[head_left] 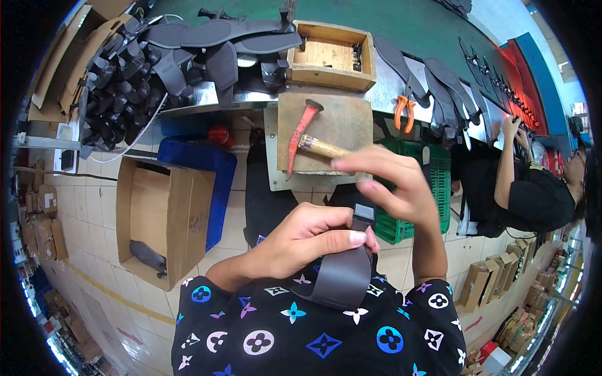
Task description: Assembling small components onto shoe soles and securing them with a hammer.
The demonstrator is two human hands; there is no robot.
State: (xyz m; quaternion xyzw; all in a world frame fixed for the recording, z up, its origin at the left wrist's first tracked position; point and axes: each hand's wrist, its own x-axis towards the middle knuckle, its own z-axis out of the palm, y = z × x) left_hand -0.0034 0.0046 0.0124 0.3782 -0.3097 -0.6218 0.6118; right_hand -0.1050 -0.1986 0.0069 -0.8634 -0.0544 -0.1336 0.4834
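My left hand (pixel 307 238) is closed around a dark shoe sole with a heel (pixel 343 277), close to my body. The squarish heel tip points up past my fingers, and the curved sole bends down below them. Just above and to the right, my right hand (pixel 404 185) hovers with index finger and thumb apart, slightly blurred, and I see nothing in it. Its fingertips are by the handle end of a hammer (pixel 320 148); whether they touch it I cannot tell. This hammer, with a red head and worn wooden handle, lies on a brown square board (pixel 348 119).
Beyond the board stands a wooden box (pixel 332 26) with small dark pieces inside. Dark heeled soles (pixel 125 81) pile up at the left; orange-handled pliers (pixel 404 114) lie at the right. A cardboard box (pixel 182 219) and green crate (pixel 439 182) flank me. A co-worker (pixel 539 200) works at the right.
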